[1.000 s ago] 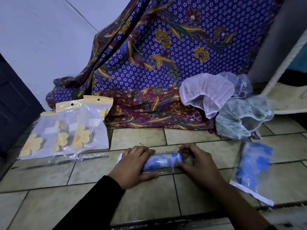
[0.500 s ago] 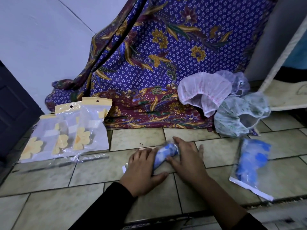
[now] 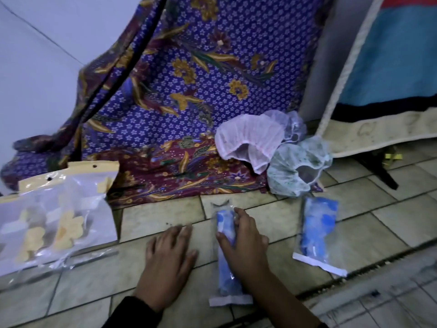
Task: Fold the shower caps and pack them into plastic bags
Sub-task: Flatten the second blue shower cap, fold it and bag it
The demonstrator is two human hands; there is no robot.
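A narrow clear bag with a rolled blue shower cap (image 3: 225, 278) lies lengthwise on the tiled floor in front of me. My right hand (image 3: 244, 242) lies over its upper part, thumb on the left side and fingers on the right, curled round it. My left hand (image 3: 169, 254) rests flat on the tiles just to the left, fingers straight, holding nothing. A second packed blue cap bag (image 3: 318, 235) lies to the right. Loose caps sit behind: a pink one (image 3: 248, 140), a pale green one (image 3: 293, 169) and a lilac one (image 3: 292, 124).
A stack of clear bags with yellow headers and yellow flower shapes (image 3: 56, 221) lies at the left. A purple and maroon batik cloth (image 3: 189, 102) hangs behind. A mattress edge (image 3: 378, 129) stands at the right, and a floor joint (image 3: 354, 278) runs along the near right.
The blue cap bag has turned from crosswise to lengthwise. My left hand has let go of it and now lies flat on the floor. My right hand stays on the bag.
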